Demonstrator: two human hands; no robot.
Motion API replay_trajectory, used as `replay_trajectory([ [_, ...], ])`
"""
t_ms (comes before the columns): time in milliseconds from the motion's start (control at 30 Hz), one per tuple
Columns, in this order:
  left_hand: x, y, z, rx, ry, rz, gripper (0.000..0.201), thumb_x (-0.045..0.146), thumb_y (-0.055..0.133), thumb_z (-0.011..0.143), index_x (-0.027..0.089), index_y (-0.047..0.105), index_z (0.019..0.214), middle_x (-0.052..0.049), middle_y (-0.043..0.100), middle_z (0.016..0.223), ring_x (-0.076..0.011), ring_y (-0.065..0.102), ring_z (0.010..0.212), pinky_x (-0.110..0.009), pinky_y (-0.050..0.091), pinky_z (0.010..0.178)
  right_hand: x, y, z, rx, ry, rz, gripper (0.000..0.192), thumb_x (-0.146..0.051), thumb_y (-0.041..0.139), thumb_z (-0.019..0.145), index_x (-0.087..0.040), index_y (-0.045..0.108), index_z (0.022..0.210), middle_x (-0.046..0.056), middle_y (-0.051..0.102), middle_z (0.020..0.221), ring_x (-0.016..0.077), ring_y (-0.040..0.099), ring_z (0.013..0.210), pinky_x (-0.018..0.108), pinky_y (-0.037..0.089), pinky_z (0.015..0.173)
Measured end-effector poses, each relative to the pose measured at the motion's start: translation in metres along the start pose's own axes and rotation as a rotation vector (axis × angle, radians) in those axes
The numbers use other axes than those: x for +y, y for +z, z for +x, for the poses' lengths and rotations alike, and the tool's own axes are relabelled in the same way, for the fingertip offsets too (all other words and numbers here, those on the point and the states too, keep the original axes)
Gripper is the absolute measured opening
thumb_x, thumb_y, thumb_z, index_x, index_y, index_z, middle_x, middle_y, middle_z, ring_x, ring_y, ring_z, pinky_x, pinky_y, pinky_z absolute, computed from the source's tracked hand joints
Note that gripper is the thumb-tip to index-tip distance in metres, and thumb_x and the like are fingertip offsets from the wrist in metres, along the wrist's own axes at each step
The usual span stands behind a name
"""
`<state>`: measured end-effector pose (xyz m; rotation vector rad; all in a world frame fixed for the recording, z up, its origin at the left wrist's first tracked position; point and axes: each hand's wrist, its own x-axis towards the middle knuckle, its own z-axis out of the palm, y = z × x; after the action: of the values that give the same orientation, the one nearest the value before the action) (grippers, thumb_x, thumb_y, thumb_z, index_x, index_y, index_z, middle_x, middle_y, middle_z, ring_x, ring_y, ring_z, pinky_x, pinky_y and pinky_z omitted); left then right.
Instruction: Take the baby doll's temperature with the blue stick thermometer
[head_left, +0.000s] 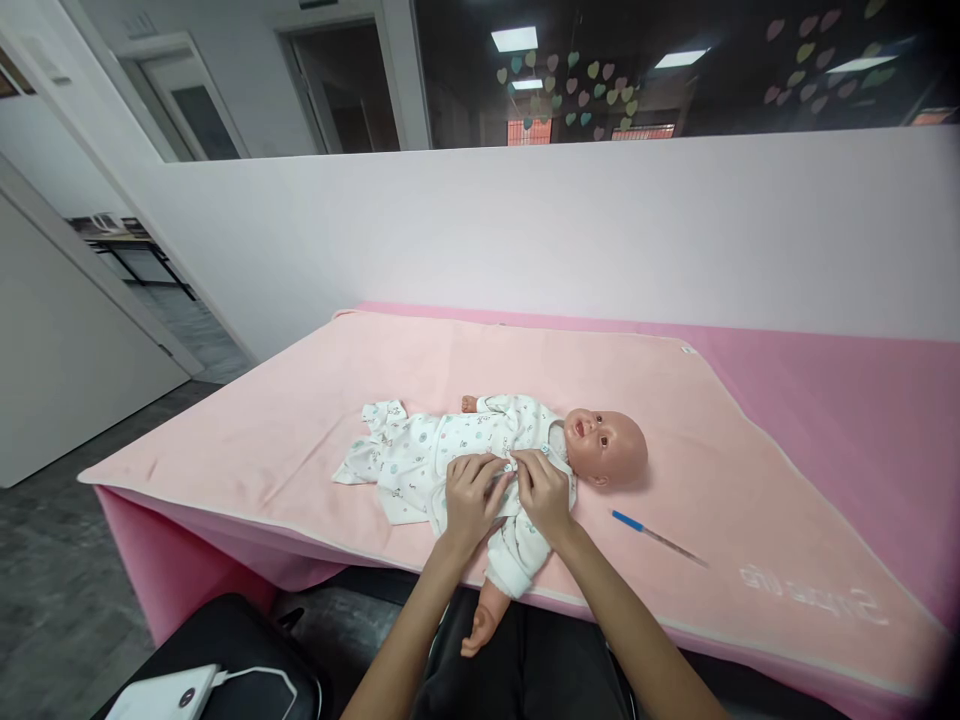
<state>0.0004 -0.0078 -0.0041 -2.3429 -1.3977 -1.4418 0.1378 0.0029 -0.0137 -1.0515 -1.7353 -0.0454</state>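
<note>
A baby doll (604, 447) lies on its back on a light pink towel (300, 420), head to the right, dressed in a white patterned romper (420, 455). My left hand (469, 497) and my right hand (544, 490) meet on the doll's chest, fingers pinching the romper's front closure near the collar. One of the doll's arms (491, 605) hangs over the table's near edge.
A thin thermometer with a blue tip (656, 537) lies on the towel to the right of the doll. The table has a darker pink cover (840, 390) and stands against a white wall. A black bag with a white power bank (169, 692) sits lower left.
</note>
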Motion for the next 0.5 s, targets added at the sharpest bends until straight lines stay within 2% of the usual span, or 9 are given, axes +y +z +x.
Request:
replay_trajectory([
  [167,-0.009,-0.010,-0.002,0.139,-0.164,-0.003,0.012,0.024,0.049,0.087,0.020,0.060,0.085,-0.003,0.064,0.083,-0.0183,0.055,0.082,-0.034,0.038,0.079,0.000,-0.001,0.001,0.030,0.021,-0.014,0.024,-0.012,0.038,0.089,-0.018,0.059,0.098,0.004,0.065,0.088,0.0126,0.062,0.083,0.023,0.048,0.072],
  [300,-0.013,-0.019,-0.003,0.025,-0.192,0.046,0.013,0.027,0.051,0.086,0.023,0.063,0.089,-0.003,0.065,0.089,-0.0200,0.054,0.088,-0.035,0.036,0.081,-0.003,-0.001,0.000,-0.016,-0.028,-0.188,0.026,-0.011,0.037,0.089,-0.018,0.058,0.102,0.006,0.065,0.093,0.0122,0.062,0.081,0.021,0.047,0.065],
  [400,-0.012,-0.021,-0.003,-0.041,-0.172,0.051,0.015,0.027,0.052,0.083,0.024,0.064,0.092,-0.003,0.065,0.093,-0.0204,0.054,0.091,-0.036,0.035,0.082,-0.013,0.002,0.001,-0.133,-0.144,-0.428,0.028,-0.008,0.039,0.087,-0.018,0.056,0.107,0.009,0.062,0.109,0.0124,0.062,0.075,0.021,0.043,0.054],
  [500,-0.014,-0.022,-0.003,-0.072,-0.158,0.016,0.015,0.025,0.052,0.082,0.023,0.063,0.091,-0.003,0.065,0.090,-0.0199,0.055,0.087,-0.037,0.035,0.081,-0.028,0.010,0.004,-0.238,-0.165,-0.488,0.027,-0.009,0.043,0.083,-0.016,0.056,0.105,0.011,0.060,0.114,0.0138,0.062,0.071,0.023,0.042,0.049],
])
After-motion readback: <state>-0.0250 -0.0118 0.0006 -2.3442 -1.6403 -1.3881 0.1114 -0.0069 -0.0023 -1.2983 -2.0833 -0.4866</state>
